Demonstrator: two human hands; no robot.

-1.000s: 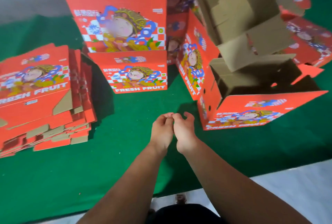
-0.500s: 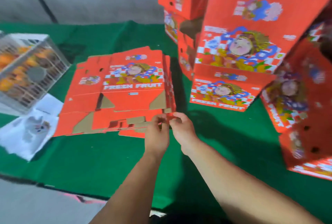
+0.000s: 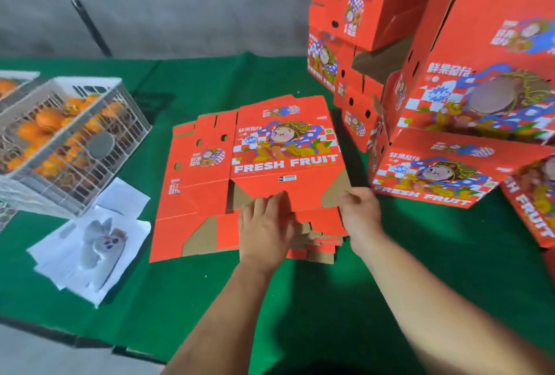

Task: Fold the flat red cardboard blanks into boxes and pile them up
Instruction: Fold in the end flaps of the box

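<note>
**Hands reach the stack of blanks**

Where a second earlier both hands had hung together over bare green cloth holding nothing, they had now spread apart and landed on the stack of flat blanks [image 3: 258, 176] in the middle of the frame. The left hand [image 3: 264, 227] lay across the near flap of the top blank [image 3: 285, 149], its fingers [image 3: 270, 200] fairly straight and pressing down rather than curled round anything. The right hand [image 3: 362, 215] sat at the lower right corner of the stack, its fingers seemingly curled over the edge of the card; how firmly it held was hard to tell. That suggested the next blank was about to be lifted off, so another fold was starting.

The top blank lay flat and printed side up, red with a cartoon figure and the words FRESH FRUIT, brown card showing at the flap cuts. The blanks beneath were fanned out unevenly toward the lower left.

To the right and upper right stood the pile of folded boxes [image 3: 468, 104], leaning at odd angles. All rested on the green bench [image 3: 330, 299]. At the left edge sat a white crate of oranges [image 3: 66, 140], with loose paper sheets [image 3: 87, 248] just below it.
</note>
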